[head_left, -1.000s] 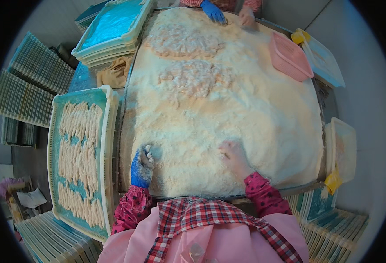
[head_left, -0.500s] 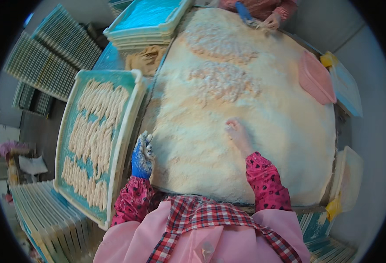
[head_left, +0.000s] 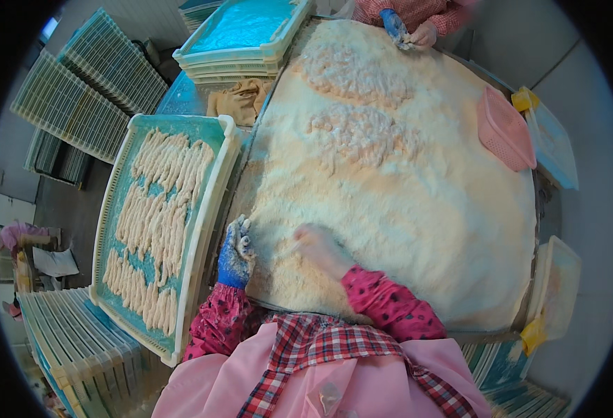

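My left hand [head_left: 235,254], in a flour-coated blue glove, is closed around small pale, floured pieces at the left edge of a flour-covered table [head_left: 460,265]. My bare right hand [head_left: 310,244], slightly blurred, has curled fingers over the flour to the right of it; what they hold, if anything, is unclear. To my left, a white-rimmed tray [head_left: 219,164] with teal lining holds rows of pale coated strips [head_left: 158,223]. Two mounds of floury, lumpy pieces [head_left: 362,136] lie across the table's far part.
A co-worker [head_left: 425,24] handles something across the table. At right are a pink basket [head_left: 501,129] and clear containers [head_left: 557,282]. Stacked trays [head_left: 230,52] and a tan cloth [head_left: 240,101] stand upper left, racks [head_left: 62,101] beyond. Another person in pink [head_left: 17,237] is far left.
My right hand has moved left toward my left hand, which still grips. The co-worker's hands have come together. The whole view has shifted, with the table appearing farther right.
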A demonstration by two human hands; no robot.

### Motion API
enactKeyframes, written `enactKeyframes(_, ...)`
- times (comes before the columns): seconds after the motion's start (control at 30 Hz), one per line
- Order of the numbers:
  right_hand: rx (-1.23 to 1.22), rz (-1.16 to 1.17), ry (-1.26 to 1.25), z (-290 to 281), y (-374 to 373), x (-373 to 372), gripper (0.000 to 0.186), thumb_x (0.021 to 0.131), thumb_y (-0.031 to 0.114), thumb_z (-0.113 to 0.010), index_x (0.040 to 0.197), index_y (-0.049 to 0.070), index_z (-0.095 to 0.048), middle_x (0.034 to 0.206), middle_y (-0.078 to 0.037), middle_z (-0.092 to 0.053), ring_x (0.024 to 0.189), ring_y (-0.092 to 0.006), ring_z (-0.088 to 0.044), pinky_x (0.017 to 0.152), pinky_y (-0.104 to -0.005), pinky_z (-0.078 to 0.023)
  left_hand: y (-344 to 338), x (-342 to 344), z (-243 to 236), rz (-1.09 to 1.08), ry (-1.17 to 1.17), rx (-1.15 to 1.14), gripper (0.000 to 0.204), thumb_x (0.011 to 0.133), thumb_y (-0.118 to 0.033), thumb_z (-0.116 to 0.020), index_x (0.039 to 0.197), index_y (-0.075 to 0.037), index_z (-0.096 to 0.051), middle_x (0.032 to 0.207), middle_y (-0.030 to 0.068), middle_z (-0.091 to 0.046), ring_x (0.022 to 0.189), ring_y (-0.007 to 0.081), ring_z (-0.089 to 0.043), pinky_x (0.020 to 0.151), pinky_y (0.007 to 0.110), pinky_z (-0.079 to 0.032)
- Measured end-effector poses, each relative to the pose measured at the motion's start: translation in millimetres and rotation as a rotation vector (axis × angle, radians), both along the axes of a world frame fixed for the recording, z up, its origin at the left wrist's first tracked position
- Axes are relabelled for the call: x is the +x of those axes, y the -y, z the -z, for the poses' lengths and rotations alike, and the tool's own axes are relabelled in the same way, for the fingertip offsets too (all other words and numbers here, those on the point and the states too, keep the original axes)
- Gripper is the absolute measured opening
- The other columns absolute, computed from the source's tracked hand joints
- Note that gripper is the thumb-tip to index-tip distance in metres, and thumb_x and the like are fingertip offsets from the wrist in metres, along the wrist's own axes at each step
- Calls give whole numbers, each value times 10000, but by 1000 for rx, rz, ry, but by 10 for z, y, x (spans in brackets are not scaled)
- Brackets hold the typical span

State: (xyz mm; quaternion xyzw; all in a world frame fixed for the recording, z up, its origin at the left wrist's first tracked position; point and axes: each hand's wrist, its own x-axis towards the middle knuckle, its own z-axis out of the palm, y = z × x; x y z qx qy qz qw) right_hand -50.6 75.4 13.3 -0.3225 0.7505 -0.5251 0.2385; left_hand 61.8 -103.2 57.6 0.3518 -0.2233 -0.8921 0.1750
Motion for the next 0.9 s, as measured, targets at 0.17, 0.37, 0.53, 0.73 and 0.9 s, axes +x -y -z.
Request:
enactKeyframes(0.17,-72,444,-328,52,-222,-1123,151,741,77,-576,887,44,-557,833,-83,-540,796,-192,-541,711,-301,-442,75,43,173,55,-69,15,388,935,-326,-448,1245,-94,-451,1093,25,-600,613,32,-548,444,166,-445)
enactKeyframes(0.37,37,271,286,-133,-31,-1031,145,776,69,-570,918,44,-586,908,-76,-586,832,-171,-548,723,-309,-443,-215,-305,190,-22,-310,377,410,926,-345,-445,1271,-124,-432,1297,57,-478,1109,156,-515,871,322,-472)
enactKeyframes(0.53,-236,136,-308,-789,172,99,316,821,88,-516,1124,8,-557,1110,-140,-573,1076,-265,-518,953,-369,-362,-694,-745,460,46,-790,-87,478,942,-320,-390,1345,-69,-334,1365,76,-382,1263,230,-347,1037,371,-273)
enactKeyframes(0.73,-254,337,-458,-879,-19,254,564,954,359,-252,1346,-43,-301,1410,-207,-281,1338,-327,-203,1091,-420,-128,-1228,-816,564,377,-610,-448,472,953,-245,-355,1368,-34,-276,1392,111,-325,1285,221,-301,1062,357,-218)
enactKeyframes(0.9,-248,334,-507,-930,-175,331,623,954,416,-225,1365,-52,-246,1431,-211,-231,1348,-332,-162,1097,-410,-91,-1374,-889,400,368,-630,-298,460,957,-236,-341,1368,-35,-282,1392,103,-330,1272,206,-316,1051,343,-234)
